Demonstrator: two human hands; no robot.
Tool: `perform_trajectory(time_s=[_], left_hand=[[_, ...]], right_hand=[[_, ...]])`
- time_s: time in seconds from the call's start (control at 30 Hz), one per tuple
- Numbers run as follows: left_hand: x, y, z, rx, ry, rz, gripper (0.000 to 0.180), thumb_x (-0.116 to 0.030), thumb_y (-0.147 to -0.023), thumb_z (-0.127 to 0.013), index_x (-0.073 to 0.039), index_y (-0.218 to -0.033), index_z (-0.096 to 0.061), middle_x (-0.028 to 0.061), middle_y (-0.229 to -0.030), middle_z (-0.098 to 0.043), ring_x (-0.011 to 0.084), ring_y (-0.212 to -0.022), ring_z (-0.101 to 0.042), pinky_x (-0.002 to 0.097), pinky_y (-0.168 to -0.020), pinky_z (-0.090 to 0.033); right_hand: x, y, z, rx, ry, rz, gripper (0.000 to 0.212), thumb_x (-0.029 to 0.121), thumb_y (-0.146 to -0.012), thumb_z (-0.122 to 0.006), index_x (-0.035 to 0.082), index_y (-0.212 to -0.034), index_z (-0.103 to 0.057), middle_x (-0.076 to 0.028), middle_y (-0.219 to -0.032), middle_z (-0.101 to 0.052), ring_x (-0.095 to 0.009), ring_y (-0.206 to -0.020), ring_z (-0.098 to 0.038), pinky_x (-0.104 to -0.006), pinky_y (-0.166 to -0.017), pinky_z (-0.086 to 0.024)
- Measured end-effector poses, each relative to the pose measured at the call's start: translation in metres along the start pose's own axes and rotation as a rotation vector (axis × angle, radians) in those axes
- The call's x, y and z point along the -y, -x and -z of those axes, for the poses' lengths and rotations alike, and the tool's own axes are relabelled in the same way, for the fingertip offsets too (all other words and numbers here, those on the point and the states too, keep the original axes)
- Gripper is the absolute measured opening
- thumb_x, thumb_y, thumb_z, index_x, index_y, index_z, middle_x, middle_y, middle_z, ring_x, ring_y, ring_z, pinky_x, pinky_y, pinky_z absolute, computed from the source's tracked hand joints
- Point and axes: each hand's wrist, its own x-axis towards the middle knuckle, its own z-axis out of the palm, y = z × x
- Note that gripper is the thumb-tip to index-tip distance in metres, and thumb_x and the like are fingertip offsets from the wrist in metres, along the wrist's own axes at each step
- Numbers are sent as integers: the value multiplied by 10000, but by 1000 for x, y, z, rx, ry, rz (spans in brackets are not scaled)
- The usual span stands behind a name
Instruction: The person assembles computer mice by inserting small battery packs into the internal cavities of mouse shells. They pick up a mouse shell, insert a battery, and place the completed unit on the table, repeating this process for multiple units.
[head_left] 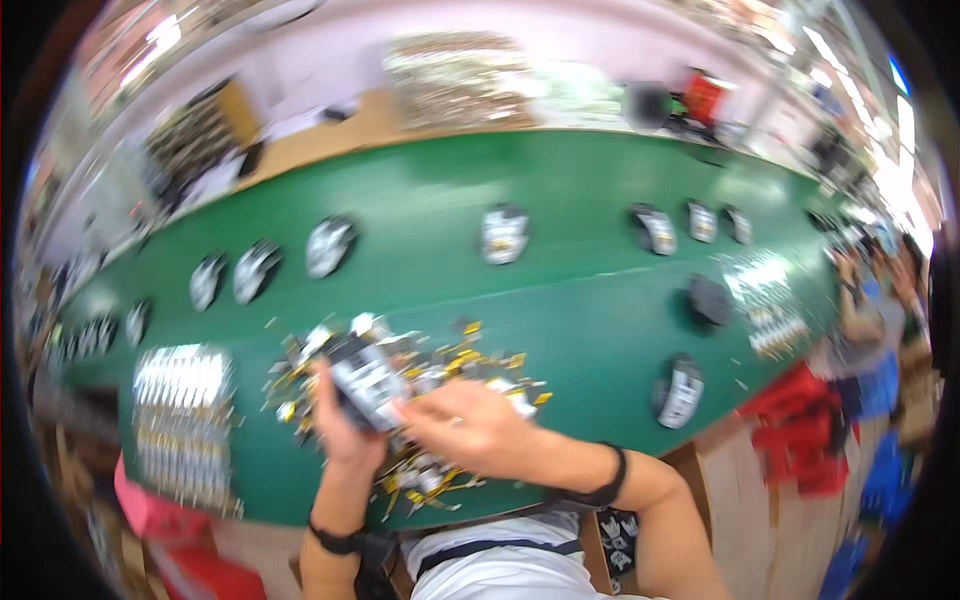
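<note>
while in l hand (343, 430), blk/silver device (366, 380), r hand (468, 425) at edge

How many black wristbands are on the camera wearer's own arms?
2. One black wristband is around the left forearm, below the left hand; the other wristband is around the right forearm, behind the right hand. I can't rule out hidden ones.

Black device (368, 382), silvery-faced, tilted
</note>
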Motion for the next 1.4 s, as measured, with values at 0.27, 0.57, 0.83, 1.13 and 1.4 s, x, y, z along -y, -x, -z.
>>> perform_trajectory(time_s=[0.27, 0.57, 0.83, 1.13, 1.4], left_hand=[[-8, 14, 5, 291, -24, 10, 666, -612, -993, -231, -98, -1388, -387, 179, -1124, -613, 312, -899, -676, 411, -776, -572], [-1, 8, 2, 343, 36, 67, 723, -635, -983, -202, -47, -1326, -447, 196, -1146, -607, 320, -897, -682, 424, -786, -580], [19, 6, 20, 216, -125, 54, 626, -521, -1018, -322, -25, -1396, -377, 148, -1162, -602, 226, -981, -652, 368, -868, -538], [13, 24, 5, 294, -175, 73, 481, -417, -1050, -376, -74, -1387, -372, 16, -1116, -523, 74, -1005, -508, 228, -878, -436], [14, 6, 19, 191, -12, 34, 549, -494, -1027, -333, -35, -1294, -471, 148, -1098, -647, 216, -963, -666, 350, -852, -548]], right_hand=[[8, -8, -2, 8, -66, 112, 296, 90, -745, -737, 7, -1026, -696, -51, -848, -631, -183, -645, -598, -301, -520, -471], [-2, -1, 1, -43, -146, -2, 305, 67, -673, -826, 57, -960, -725, -64, -847, -663, -193, -652, -621, -294, -529, -485], [7, 5, -3, 7, -59, -121, 241, 28, -644, -832, 54, -860, -729, -69, -771, -656, -209, -649, -622, -302, -565, -497], [-1, 8, -1, 31, -345, -518, 252, 43, -612, -829, 33, -705, -596, -74, -712, -626, -188, -642, -592, -292, -608, -459], [14, -5, 6, 155, 0, -128, 274, 59, -652, -824, 51, -883, -676, -91, -915, -666, -262, -771, -645, -347, -681, -523]])
